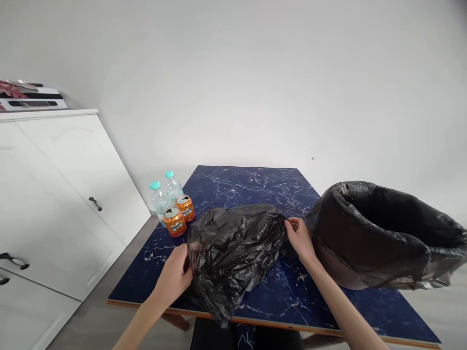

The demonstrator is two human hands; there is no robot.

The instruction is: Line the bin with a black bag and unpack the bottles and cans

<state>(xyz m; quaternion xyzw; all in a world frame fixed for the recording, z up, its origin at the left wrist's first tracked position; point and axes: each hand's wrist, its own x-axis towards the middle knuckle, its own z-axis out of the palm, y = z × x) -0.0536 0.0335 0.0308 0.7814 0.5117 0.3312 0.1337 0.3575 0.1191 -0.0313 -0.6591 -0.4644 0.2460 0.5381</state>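
Observation:
A crumpled black plastic bag (237, 243) is stretched between my two hands over the front half of the table. Its near edge hangs past the table's front. My left hand (178, 270) grips the bag's left side, with some fingers behind the thin film. At the bag's right end, my right hand (298, 238) pinches a gathered corner between thumb and fingers. Close to my right forearm stands a bin lined with a black bag (350, 233), its liner folded over the rim. Two orange drink cans (175, 222) are beyond my left hand.
Two clear bottles with teal caps (160, 199) stand behind the cans at the table's left edge. The dark blue marbled table (251, 182) meets a white wall. A white cabinet (62, 194) with black handles is at left.

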